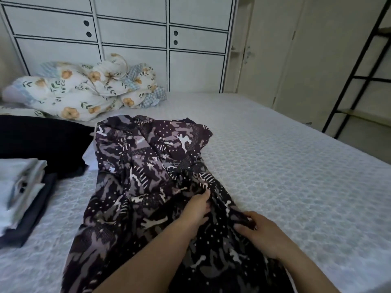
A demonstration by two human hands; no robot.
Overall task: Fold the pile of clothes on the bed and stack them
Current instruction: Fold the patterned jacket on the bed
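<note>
One patterned garment [148, 176] spread lengthwise on bed [296, 176]; one folded stack [21, 193] at left edge; one black cloth [42, 140] behind stack; one floral quilt [84, 92] bunched at far end. Left hand [195, 210] on garment's right fold, fingers curled, pinching cloth. Right hand [262, 233] just beside, fingers gripping same edge. White textured mattress cover; white cupboards [131, 39] behind; black ladder [359, 70] right.
</note>
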